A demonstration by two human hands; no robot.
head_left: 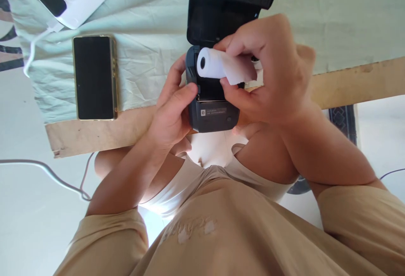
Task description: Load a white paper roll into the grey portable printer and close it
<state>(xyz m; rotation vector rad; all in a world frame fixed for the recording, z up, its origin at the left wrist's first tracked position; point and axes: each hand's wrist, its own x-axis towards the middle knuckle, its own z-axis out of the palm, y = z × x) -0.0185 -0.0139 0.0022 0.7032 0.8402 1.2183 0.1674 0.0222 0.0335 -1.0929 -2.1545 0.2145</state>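
Fingers (234, 92) of our right hand (278, 69) pinch the white paper roll (212, 63) at its right, thumb on the near side, the loose end (242, 69) of paper caught in the grip. Roll lies over the open compartment (210, 90) of a black device (215, 120), its left end facing us, dark core hole showing (whether it is fully seated, we cannot tell). Our left hand (169, 111) clasps the device's left side, thumb on the upper edge, other fingers partly hidden behind.

Lid (202, 25) opened away from us, over the pale green cloth (152, 10). Body of the device sits at the near edge of the surface (354, 84), bare wood there; whether it rests on the edge or is carried by the hand is unclear.

To the left on the cloth, well apart from our work, we note a phone (95, 78), dark screen up, gold rim. Beyond it, a white power bank (90, 0) with a white cable (36, 44) plugged in.
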